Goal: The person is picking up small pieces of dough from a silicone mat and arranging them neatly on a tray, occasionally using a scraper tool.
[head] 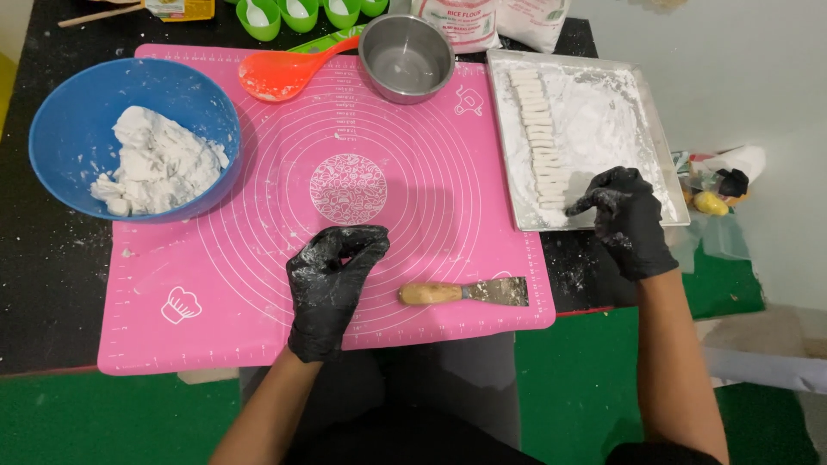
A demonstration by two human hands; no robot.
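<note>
My left hand [332,280], in a black glove dusted with flour, rests on the pink silicone mat [258,215] with its fingers curled together and nothing visible in them. My right hand [627,215], also gloved, reaches onto the floured metal tray [603,120], its fingertips at the near end of a row of small white dough pieces [541,138]. Whether it pinches a piece I cannot tell. A scraper with a wooden handle [463,293] lies on the mat between my hands.
A blue bowl [77,112] with white dough [159,164] sits at the left. An orange spoon [280,73], a steel bowl [407,56], green cups [297,13] and flour bags [465,21] line the back. Small items [715,185] lie right of the tray.
</note>
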